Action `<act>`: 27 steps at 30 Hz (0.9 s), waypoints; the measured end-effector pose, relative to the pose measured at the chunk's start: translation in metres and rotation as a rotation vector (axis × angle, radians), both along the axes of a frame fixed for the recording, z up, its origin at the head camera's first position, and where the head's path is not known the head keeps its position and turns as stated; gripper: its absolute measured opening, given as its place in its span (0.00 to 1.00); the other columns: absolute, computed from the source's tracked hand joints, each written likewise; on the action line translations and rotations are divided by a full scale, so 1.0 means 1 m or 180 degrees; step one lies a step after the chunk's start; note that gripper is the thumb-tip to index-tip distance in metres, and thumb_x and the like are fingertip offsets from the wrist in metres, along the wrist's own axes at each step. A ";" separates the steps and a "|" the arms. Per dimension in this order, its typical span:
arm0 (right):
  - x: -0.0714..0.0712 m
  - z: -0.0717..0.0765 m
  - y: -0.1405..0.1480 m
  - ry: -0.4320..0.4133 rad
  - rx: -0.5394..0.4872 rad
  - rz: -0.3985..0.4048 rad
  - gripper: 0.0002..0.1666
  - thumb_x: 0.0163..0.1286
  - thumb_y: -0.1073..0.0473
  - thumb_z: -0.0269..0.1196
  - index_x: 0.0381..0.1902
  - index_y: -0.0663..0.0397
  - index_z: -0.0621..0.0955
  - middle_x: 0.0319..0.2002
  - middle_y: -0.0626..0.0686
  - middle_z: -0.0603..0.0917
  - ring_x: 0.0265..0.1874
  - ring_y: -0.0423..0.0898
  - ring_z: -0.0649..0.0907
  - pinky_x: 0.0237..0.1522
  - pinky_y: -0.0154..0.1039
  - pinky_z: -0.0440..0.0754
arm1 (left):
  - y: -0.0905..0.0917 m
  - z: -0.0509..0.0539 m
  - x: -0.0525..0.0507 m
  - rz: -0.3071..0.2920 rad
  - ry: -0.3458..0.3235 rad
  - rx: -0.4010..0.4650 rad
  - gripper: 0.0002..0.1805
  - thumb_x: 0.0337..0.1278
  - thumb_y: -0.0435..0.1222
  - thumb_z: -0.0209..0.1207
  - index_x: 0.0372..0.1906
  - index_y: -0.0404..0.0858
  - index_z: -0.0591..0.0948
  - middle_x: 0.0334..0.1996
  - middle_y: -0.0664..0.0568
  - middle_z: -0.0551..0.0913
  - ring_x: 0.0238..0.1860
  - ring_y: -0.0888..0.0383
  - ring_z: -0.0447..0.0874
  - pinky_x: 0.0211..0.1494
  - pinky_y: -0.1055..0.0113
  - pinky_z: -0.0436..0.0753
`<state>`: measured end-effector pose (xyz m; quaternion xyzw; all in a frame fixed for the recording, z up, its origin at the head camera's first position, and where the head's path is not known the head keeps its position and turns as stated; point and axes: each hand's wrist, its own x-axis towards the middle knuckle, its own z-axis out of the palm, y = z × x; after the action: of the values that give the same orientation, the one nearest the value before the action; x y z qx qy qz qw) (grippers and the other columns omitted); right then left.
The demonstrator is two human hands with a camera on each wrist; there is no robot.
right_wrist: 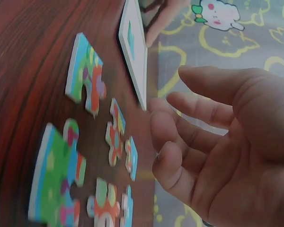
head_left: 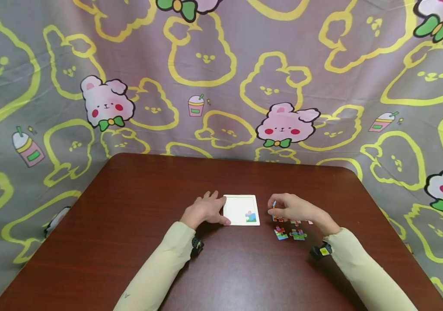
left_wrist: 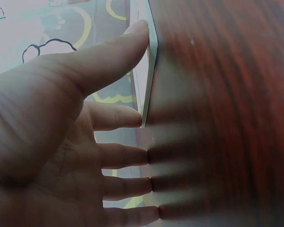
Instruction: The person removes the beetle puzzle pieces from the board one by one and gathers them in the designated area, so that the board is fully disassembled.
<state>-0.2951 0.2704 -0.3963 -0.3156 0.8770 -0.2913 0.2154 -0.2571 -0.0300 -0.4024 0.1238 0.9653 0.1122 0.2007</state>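
Note:
A white square puzzle tray (head_left: 240, 210) lies on the table, with a puzzle piece (head_left: 250, 217) in its near right corner. My left hand (head_left: 205, 210) is at the tray's left side. In the left wrist view its thumb (left_wrist: 113, 56) touches the tray's edge, and the other fingers reach down to the table, nearly straight. My right hand (head_left: 293, 207) hovers over the loose pieces, its fingers loosely bent. A small blue-and-white bit (head_left: 274, 204) shows between thumb and forefinger from the head, but the right wrist view shows no piece between the fingertips.
Several loose puzzle pieces lie right of the tray, among them a green one (right_wrist: 57, 179) and a red-and-blue one (right_wrist: 85, 75). The dark wooden table (head_left: 135, 207) has a patterned cloth (head_left: 213, 52) hanging behind and beside it.

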 end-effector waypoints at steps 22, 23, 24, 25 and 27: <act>-0.007 -0.017 -0.042 -0.0133 0.0135 0.0229 0.14 0.67 0.57 0.66 0.48 0.54 0.78 0.24 0.49 0.83 0.13 0.43 0.75 0.19 0.35 0.76 | 0.002 -0.002 -0.006 0.0026 0.0031 -0.0011 0.48 0.56 0.61 0.62 0.77 0.47 0.58 0.79 0.42 0.50 0.79 0.39 0.44 0.77 0.41 0.54; -0.007 -0.018 -0.044 -0.0133 0.0148 0.0210 0.14 0.67 0.57 0.66 0.47 0.54 0.78 0.23 0.49 0.82 0.13 0.42 0.75 0.19 0.35 0.76 | 0.002 -0.002 -0.006 0.0024 0.0032 -0.0012 0.48 0.56 0.61 0.62 0.77 0.48 0.58 0.79 0.42 0.50 0.79 0.39 0.44 0.77 0.41 0.53; -0.006 -0.018 -0.045 -0.0154 0.0157 0.0186 0.14 0.66 0.58 0.67 0.47 0.55 0.78 0.22 0.48 0.81 0.13 0.41 0.74 0.19 0.35 0.75 | 0.002 -0.002 -0.006 0.0022 0.0031 -0.0010 0.48 0.56 0.61 0.61 0.77 0.48 0.58 0.79 0.42 0.50 0.79 0.39 0.44 0.77 0.40 0.53; -0.006 -0.019 -0.046 -0.0165 0.0155 0.0175 0.14 0.66 0.59 0.67 0.47 0.55 0.78 0.22 0.48 0.81 0.14 0.41 0.74 0.19 0.34 0.74 | 0.001 -0.002 -0.006 0.0030 0.0029 -0.0002 0.48 0.56 0.61 0.61 0.77 0.48 0.58 0.79 0.42 0.50 0.79 0.39 0.44 0.76 0.39 0.53; -0.006 -0.019 -0.049 -0.0175 0.0128 0.0187 0.14 0.65 0.61 0.67 0.46 0.58 0.78 0.20 0.48 0.80 0.13 0.40 0.74 0.18 0.34 0.73 | 0.000 -0.003 -0.005 0.0060 0.0020 0.0026 0.48 0.55 0.61 0.62 0.77 0.49 0.58 0.79 0.43 0.50 0.79 0.40 0.44 0.76 0.38 0.53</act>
<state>-0.3007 0.2216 -0.4157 -0.3288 0.8668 -0.2757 0.2541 -0.2624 -0.0297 -0.4052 0.1159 0.9666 0.1175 0.1961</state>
